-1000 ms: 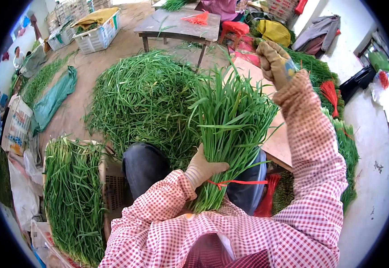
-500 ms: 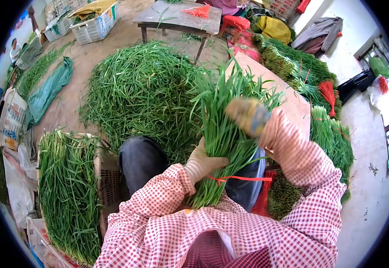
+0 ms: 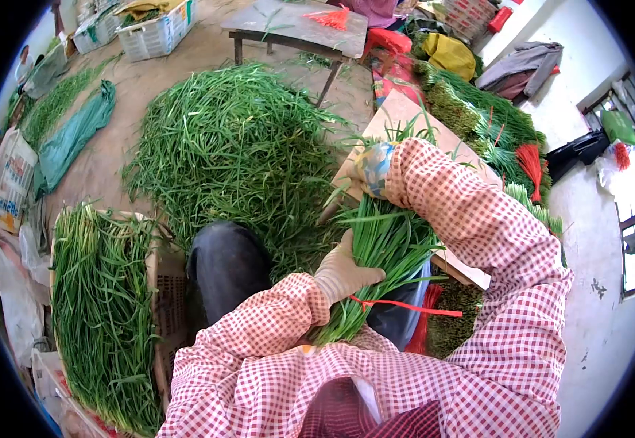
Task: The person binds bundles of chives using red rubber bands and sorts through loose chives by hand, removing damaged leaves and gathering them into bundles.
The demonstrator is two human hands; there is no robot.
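Right fingers (image 3: 359, 175) are partly hidden — co-worker (image 3: 370, 9) cut off.

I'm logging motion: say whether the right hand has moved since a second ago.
Yes, the right hand moved left and downward in view, relative to the grey table.

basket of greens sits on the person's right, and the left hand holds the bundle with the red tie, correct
Wrong side: in the head view, the basket sits on the person's left. The left hand does hold the bundle with the red tie.
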